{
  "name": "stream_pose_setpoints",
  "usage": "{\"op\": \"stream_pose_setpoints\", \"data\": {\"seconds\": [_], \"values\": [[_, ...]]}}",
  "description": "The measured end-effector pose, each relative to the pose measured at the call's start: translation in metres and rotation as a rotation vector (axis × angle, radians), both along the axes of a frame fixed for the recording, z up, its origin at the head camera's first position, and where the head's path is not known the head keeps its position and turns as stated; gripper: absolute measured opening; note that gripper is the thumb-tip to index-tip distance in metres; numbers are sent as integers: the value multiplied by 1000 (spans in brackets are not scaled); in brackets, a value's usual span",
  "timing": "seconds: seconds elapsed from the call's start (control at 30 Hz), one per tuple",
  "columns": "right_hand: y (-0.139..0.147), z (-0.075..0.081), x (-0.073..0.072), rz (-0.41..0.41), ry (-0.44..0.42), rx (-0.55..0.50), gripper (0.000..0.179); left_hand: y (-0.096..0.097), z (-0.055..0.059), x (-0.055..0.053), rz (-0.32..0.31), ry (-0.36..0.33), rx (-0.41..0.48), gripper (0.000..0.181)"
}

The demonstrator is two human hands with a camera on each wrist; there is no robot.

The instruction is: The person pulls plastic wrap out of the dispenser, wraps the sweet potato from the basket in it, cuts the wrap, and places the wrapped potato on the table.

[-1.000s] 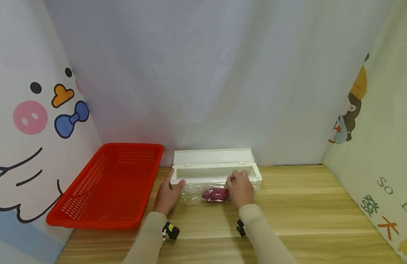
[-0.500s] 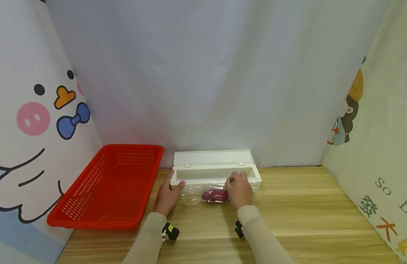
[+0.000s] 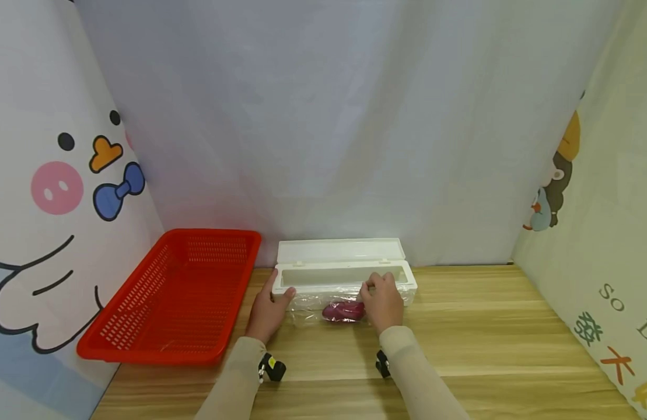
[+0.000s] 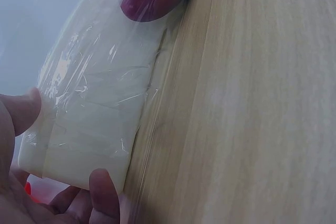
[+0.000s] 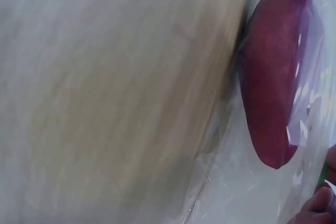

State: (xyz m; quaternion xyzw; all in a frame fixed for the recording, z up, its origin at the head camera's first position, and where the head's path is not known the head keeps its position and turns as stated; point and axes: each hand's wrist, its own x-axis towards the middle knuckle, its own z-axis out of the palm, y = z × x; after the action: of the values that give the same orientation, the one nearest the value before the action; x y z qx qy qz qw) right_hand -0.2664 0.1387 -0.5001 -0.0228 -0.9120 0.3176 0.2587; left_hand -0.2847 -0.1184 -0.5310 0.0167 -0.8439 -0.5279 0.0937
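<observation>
A white cling film dispenser [image 3: 331, 289] stands against the back curtain, its lid [image 3: 340, 251] up. Clear film [image 4: 86, 77] hangs down its front face. Behind or inside that film lies a smooth purple-red sweet-potato-shaped thing [image 3: 343, 311], low against the dispenser. My left hand [image 3: 266, 312] grips the dispenser's left end, thumb on the front top edge and fingers round the end. My right hand [image 3: 383, 300] has curled fingers at the top front edge, right of the middle. In the right wrist view its fingertips [image 5: 320, 200] pinch a small green slider [image 5: 322, 174], mostly hidden.
A red plastic basket [image 3: 171, 297] stands at the left, close to my left hand. The wooden table [image 3: 470, 338] reaches to the right. A grey-white curtain [image 3: 323, 128] hangs behind, with printed sheets on both sides.
</observation>
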Motion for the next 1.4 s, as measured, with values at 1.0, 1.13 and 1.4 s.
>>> {"op": "stream_pose_setpoints", "data": {"seconds": [1.0,1.13,1.4], "values": [[21,-5,-3,-14,26,38,11,1,3,-1,-4,-15,-9,72],[22,-4,0,-12,24,40,9,1,3,0,-10,-13,-7,72],[22,-8,1,-6,50,42,8,1,2,1,-4,-14,-9,72]]}}
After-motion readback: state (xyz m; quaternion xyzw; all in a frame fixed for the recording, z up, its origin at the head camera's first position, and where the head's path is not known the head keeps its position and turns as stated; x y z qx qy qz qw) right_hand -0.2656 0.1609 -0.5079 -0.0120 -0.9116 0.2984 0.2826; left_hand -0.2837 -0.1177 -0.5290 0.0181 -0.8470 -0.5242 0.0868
